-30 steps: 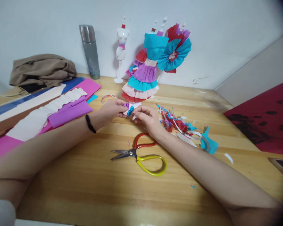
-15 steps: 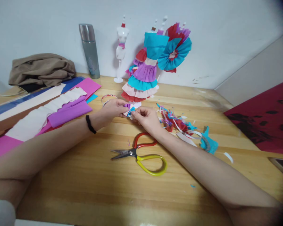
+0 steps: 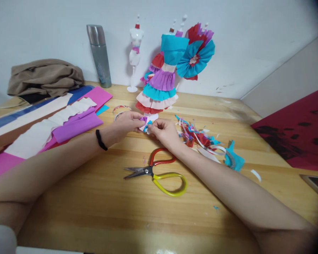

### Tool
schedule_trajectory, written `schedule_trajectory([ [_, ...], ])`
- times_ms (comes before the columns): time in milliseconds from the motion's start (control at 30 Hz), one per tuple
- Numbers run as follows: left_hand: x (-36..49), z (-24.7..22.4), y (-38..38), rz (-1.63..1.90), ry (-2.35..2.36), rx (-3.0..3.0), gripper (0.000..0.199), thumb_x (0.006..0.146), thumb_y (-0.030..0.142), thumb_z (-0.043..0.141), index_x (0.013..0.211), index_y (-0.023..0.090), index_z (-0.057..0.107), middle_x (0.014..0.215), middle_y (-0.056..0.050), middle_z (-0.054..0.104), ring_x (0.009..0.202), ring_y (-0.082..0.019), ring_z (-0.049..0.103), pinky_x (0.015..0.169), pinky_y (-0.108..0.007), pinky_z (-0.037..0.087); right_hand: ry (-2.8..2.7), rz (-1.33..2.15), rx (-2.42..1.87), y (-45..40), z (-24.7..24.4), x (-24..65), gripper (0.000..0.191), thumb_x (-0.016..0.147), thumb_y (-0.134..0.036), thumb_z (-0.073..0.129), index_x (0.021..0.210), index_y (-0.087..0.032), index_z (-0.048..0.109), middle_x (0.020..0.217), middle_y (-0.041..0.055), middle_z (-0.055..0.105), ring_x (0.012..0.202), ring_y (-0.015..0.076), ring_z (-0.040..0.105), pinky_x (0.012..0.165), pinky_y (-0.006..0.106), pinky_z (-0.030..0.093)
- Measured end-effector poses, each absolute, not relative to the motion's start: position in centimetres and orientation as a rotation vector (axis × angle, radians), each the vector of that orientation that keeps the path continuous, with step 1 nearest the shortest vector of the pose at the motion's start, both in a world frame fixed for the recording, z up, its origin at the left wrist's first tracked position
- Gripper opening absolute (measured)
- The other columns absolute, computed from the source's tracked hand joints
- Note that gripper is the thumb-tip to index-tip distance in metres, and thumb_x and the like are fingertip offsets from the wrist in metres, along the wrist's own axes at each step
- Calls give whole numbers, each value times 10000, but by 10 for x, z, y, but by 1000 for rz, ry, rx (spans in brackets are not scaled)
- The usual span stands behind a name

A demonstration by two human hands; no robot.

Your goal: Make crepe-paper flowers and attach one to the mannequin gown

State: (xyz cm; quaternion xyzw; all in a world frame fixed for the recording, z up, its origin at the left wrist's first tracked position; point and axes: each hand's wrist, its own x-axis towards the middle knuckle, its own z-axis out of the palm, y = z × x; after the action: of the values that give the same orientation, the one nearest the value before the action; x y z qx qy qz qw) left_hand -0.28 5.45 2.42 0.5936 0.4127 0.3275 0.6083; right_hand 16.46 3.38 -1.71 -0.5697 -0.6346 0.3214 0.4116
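Rosette (image 3: 143, 120) (purple, teal + pale pleats) is held by 2 hands just beyond scissors (image 3: 147, 171), above table (image 3: 108, 215). L edge is pinched btwn thumb + fingers of L hand (image 3: 127, 123); R, teal part is gripped by thumb + index tip of R hand (image 3: 165, 133), other fingers curled in. Rosette is partly hidden by fingertips; whether table is touched by it can't be told. Black band (image 3: 101, 140) is worn on L wrist.

Scissors are laid flat, held by neither hand, blades parted + pointed L; 1 handle red, 1 yellow. Red handle's far end is partly covered by R wrist in this view.

Scraps (image 3: 201, 138) (red, teal, purple, white) are heaped beyond scissors, to R. Teal scrap (image 3: 238, 160) + curved white strip (image 3: 255, 175) are strewn R of scissors. Ring (image 3: 122, 107) is seen beyond scissors, slightly L, partly hidden by L hand; type unclear.

Well beyond scissors: dress (image 3: 164, 79) w/ teal top + 4 skirt tiers (purple, teal, pink, red); big teal flower (image 3: 185, 63), bit to R; white form (image 3: 134, 58), upright, bit to L. Flask (image 3: 100, 63) is stood farther L, brown cloth (image 3: 45, 77) bunched farther L again. Papers (image 3: 76, 127) are layered L of scissors. Red sheet (image 3: 278, 123), dark-marked, is seen well R of scissors.
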Motion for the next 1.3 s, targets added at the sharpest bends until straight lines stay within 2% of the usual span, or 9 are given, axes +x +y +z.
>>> schedule_trajectory([
  [267,-3,14,62,751,974,1423,202,646,54,686,838,108,720,717,-5,702,634,-89,608,633,-202,476,-1588,816,-1424,34,-16,163,291,728,-415,575,536,-205,515,522,-2,537,513,117,426,505,259,310],
  [567,-2,15,58,748,997,1458,190,666,37,661,834,102,720,730,-23,719,627,-89,608,613,-194,467,-1603,855,-1385,32,-17,163,283,715,-426,588,549,-208,517,535,2,543,536,122,445,519,254,316],
  [1000,-2,17,59,759,1068,1462,199,681,-2,622,826,101,709,675,0,677,575,-84,565,577,-192,461,-1436,1105,-1302,33,-11,165,362,650,-509,684,555,-210,503,474,-38,499,434,84,386,451,239,276],
  [1167,-4,20,61,765,1115,1477,203,676,16,599,811,121,708,684,2,682,599,-83,580,594,-183,471,-1448,1103,-1286,32,-11,166,348,682,-478,682,557,-210,498,479,-40,502,434,84,381,461,239,274],
  [1300,-6,26,60,778,1081,1450,202,655,25,586,774,139,703,657,8,657,577,-77,561,587,-184,473,-1581,1065,-1261,25,-7,161,271,696,-420,682,619,-199,545,535,-31,546,494,96,430,502,241,310],
])
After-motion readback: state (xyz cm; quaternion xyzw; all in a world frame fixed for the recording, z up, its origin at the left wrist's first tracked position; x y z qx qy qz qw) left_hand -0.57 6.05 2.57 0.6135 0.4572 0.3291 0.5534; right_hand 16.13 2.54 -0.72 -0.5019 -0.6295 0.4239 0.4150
